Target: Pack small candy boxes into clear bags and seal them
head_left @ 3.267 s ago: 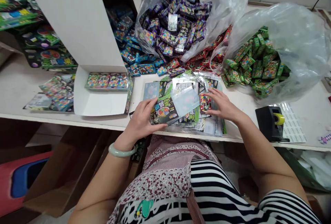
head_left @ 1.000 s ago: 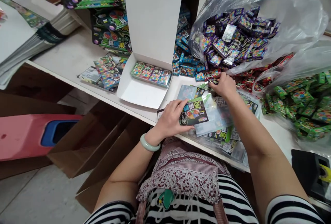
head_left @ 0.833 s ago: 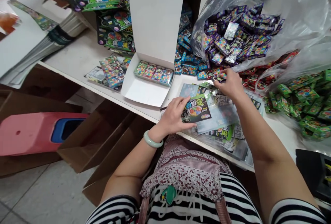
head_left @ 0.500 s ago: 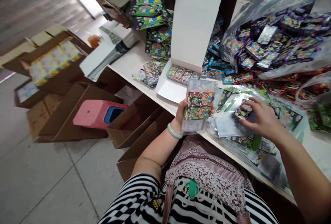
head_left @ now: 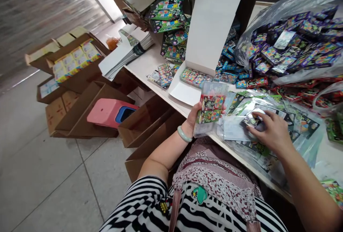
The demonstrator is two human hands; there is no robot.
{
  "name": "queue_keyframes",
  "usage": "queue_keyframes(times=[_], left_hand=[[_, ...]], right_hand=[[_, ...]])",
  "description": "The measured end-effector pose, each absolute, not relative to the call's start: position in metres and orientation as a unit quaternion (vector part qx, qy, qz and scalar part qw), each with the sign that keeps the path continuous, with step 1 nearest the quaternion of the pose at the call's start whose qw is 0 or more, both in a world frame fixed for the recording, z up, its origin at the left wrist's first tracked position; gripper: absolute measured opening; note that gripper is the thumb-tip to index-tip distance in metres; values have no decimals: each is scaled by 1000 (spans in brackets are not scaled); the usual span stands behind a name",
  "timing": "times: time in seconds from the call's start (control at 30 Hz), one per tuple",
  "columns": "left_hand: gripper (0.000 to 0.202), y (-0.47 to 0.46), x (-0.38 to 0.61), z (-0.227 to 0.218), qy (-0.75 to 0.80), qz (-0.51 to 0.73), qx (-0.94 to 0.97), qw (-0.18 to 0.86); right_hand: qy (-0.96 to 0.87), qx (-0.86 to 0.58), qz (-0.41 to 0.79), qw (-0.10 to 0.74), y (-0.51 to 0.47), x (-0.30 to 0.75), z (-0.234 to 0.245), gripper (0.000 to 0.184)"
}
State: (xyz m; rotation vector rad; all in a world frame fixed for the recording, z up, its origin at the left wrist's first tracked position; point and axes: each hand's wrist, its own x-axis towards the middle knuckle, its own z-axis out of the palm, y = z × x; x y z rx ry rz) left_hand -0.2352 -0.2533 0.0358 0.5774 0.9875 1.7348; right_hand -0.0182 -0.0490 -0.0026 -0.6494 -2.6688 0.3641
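Observation:
My left hand [head_left: 193,117] is closed around the edge of a clear plastic sleeve [head_left: 210,128]. Small red and green printed packets [head_left: 212,109] lie against that sleeve, colourful side up. To the right, my right hand [head_left: 270,128] has its thumb and fingers curled at the edges of a small dark, shiny packet [head_left: 251,120]. This packet is over a heap of clear plastic bags [head_left: 302,117] with dark printed cards. Just beyond my left hand stands a white box [head_left: 184,91], lid raised, with rows of colourful packets inside.
A large clear bag of purple packets [head_left: 297,50] lies at the back right, near red packets [head_left: 300,96] and blue packets [head_left: 227,76]. Stacked flat cartons [head_left: 125,55] overhang the table's left. Cardboard boxes [head_left: 80,114] and a pink stool [head_left: 105,112] are on the floor.
The view has shifted, so the scene sits slightly further right. My right fingers have drawn closer together at the small packet, whose shiny face catches the light. My left hand keeps its hold.

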Motion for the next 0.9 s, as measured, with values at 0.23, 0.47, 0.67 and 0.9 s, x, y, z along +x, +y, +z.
queue_keyframes(times=[0.23, 0.47, 0.67, 0.9], left_hand=[[100, -253, -245, 37, 653, 386, 645, 90], [98, -242, -241, 23, 608, 263, 749, -17], [99, -242, -243, 22, 605, 277, 746, -12], [100, -241, -243, 18, 593, 279, 754, 30]], right_hand=[[-924, -137, 168, 314, -63, 15, 82, 64], [-982, -73, 50, 167, -80, 12, 74, 49], [-980, -60, 57, 181, -77, 13, 73, 48], [-984, -26, 83, 154, -72, 9, 65, 36]])
